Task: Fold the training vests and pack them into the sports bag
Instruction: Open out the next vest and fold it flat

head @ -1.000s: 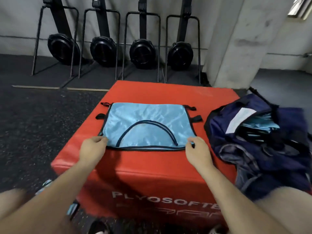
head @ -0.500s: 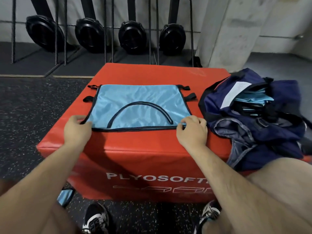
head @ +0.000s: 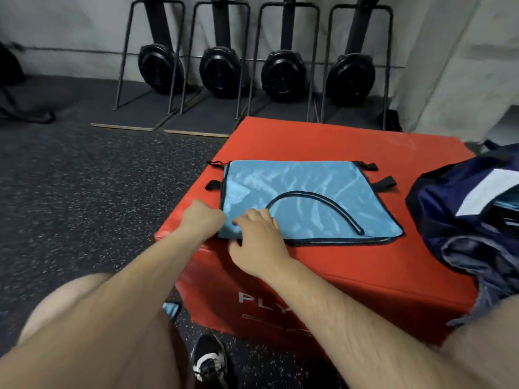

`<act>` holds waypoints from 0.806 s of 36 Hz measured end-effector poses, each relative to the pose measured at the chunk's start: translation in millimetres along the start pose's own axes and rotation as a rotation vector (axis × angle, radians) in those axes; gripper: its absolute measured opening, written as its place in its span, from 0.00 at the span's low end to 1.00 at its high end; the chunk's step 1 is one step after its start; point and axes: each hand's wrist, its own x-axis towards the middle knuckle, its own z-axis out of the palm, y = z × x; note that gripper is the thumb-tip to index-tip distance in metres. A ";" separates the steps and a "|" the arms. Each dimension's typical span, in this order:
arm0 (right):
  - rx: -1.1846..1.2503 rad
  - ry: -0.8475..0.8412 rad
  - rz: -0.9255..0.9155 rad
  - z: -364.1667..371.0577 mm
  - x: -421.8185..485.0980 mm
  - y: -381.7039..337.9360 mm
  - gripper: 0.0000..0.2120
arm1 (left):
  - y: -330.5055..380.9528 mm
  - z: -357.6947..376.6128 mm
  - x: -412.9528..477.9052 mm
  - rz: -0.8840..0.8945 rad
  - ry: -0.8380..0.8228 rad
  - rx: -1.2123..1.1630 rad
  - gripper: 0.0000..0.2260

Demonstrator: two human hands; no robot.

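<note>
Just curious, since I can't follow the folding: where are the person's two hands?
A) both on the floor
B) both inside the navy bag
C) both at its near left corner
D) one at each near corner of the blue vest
C: the left hand and right hand meet at the near left corner of the blue vest, away from the navy bag.

Bare red box top (head: 323, 141) behind vest — bag (head: 463, 220) crowding right.
</note>
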 end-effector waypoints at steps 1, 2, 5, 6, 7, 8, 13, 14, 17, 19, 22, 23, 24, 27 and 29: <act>-0.012 -0.029 -0.012 1.5 4.9 -5.9 0.18 | 1.8 -3.8 7.3 0.013 0.023 0.033 0.26; -0.027 -0.057 -0.022 3.2 9.7 -10.8 0.16 | 6.2 -8.8 11.1 0.027 0.041 0.071 0.25; -0.064 -0.142 -0.019 9.3 20.7 -19.6 0.19 | 19.0 -16.8 33.1 0.058 0.040 0.178 0.25; -0.074 -0.167 -0.016 11.6 23.3 -20.7 0.21 | 23.9 -17.2 39.7 0.076 0.031 0.216 0.24; -0.086 -0.186 -0.018 13.7 25.3 -21.6 0.21 | 28.0 -16.3 48.1 0.094 0.023 0.263 0.22; -0.094 -0.195 -0.026 15.8 26.9 -22.4 0.21 | 31.2 -14.4 56.5 0.107 0.019 0.310 0.19; -0.027 -0.197 -0.042 20.2 33.7 -19.5 0.16 | 43.3 0.7 103.1 0.127 0.027 0.468 0.17; -0.009 -0.202 -0.034 19.7 35.0 -18.1 0.16 | 43.9 3.3 112.2 0.128 0.027 0.489 0.19; 0.020 -0.203 -0.011 15.8 38.7 -16.5 0.11 | 45.2 11.2 137.1 0.116 0.009 0.510 0.25; -0.001 -0.192 -0.017 14.0 41.6 -17.6 0.10 | 47.9 16.0 147.1 0.115 -0.008 0.481 0.27; -0.121 -0.223 -0.065 11.8 46.9 -23.3 0.20 | 52.0 21.4 155.4 0.117 -0.009 0.404 0.23; -0.159 -0.243 -0.078 11.8 48.4 -26.2 0.22 | 52.8 22.9 158.0 0.119 -0.012 0.385 0.20; -0.188 -0.261 -0.080 11.5 49.4 -29.4 0.22 | 53.1 23.8 160.2 0.123 -0.015 0.369 0.17; -0.212 -0.281 -0.040 13.3 50.4 -37.6 0.17 | 51.6 24.2 165.3 0.150 -0.040 0.312 0.11; -0.206 -0.278 0.002 14.5 50.4 -38.7 0.16 | 50.7 23.2 165.3 0.181 -0.047 0.300 0.15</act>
